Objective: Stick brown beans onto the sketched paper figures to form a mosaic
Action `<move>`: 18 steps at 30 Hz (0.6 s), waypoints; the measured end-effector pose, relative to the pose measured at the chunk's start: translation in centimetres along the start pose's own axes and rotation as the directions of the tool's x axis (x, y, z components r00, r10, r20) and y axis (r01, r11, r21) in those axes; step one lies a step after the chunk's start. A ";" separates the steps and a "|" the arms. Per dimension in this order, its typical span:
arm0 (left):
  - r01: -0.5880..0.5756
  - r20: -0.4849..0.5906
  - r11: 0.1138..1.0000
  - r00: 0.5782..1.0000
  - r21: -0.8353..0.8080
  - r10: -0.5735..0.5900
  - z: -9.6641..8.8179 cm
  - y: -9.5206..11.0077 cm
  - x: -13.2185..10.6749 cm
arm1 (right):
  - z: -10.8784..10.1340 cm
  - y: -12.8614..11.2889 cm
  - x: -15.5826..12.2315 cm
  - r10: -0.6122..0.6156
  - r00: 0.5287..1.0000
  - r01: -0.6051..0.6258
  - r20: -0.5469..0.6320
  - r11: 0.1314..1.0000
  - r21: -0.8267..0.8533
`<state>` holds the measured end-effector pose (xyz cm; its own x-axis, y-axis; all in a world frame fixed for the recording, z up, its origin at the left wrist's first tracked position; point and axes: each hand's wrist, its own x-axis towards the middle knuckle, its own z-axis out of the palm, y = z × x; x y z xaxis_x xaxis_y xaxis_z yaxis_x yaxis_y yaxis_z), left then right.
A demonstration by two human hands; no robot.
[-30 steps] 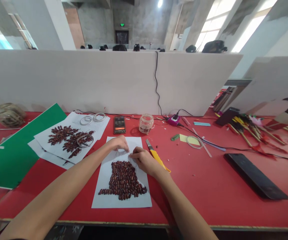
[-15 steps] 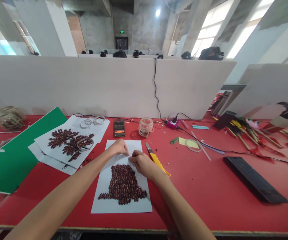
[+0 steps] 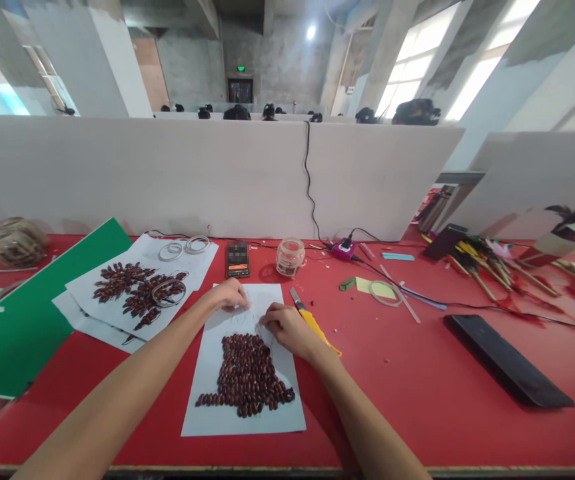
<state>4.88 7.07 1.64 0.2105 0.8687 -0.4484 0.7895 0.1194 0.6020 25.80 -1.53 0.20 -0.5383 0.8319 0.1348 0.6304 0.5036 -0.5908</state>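
Observation:
A white sheet (image 3: 207, 407) lies on the red table (image 3: 407, 400) in front of me, with a patch of dark red-brown beans (image 3: 247, 373) stuck across its middle. My left hand (image 3: 228, 295) rests on the sheet's upper part, fingers curled down onto the paper. My right hand (image 3: 286, 327) sits just to the right of it at the top edge of the bean patch, fingers pinched together. What the fingers hold is too small to make out. A yellow-handled utility knife (image 3: 312, 320) lies beside my right hand.
More bean-covered sheets (image 3: 132, 293) and a green board (image 3: 17, 320) lie to the left. Tape rings (image 3: 184, 247), a phone (image 3: 238, 259) and a small glass jar (image 3: 290, 256) stand behind. A black flat case (image 3: 507, 360), cables and craft sticks (image 3: 487, 267) are to the right. A grey partition (image 3: 167, 173) backs the table.
My hands have stayed at the top of the bean patch with small finger shifts. The view has tilted slightly, so the sheet sits a little lower in the picture.

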 end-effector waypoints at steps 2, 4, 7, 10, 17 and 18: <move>-0.007 0.008 1.000 1.000 -0.004 0.007 -0.1 -0.1 0.1 | 0.1 -0.1 0.0 0.006 1.000 -0.006 -0.030 1.000 0.001; -0.006 0.006 1.000 1.000 0.027 0.005 -0.1 0.0 0.2 | 0.4 -0.2 0.0 -0.012 1.000 0.011 -0.006 0.997 -0.071; 0.005 0.001 0.996 1.000 0.090 -0.006 0.3 0.2 0.6 | 0.7 -0.6 -0.2 -0.035 0.996 0.052 0.077 0.974 -0.222; 0.009 0.023 0.993 1.000 0.115 -0.012 0.3 0.3 1.0 | 0.8 -0.7 -0.3 -0.058 0.991 0.093 0.121 0.946 -0.311; -0.156 0.006 0.984 0.988 0.084 0.156 -0.3 -0.5 -0.3 | -0.5 -0.2 -0.5 -0.025 1.000 0.026 0.018 0.999 -0.034; -0.207 -0.022 0.974 0.977 0.091 0.210 -0.1 -0.9 -1.0 | -0.7 0.0 -0.5 0.006 0.999 -0.006 -0.042 1.000 0.009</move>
<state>3.93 6.11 1.66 0.3589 0.8849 -0.2969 0.7776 -0.1076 0.6194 26.47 -1.84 0.71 -0.5105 0.8441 0.1642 0.6285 0.4965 -0.5987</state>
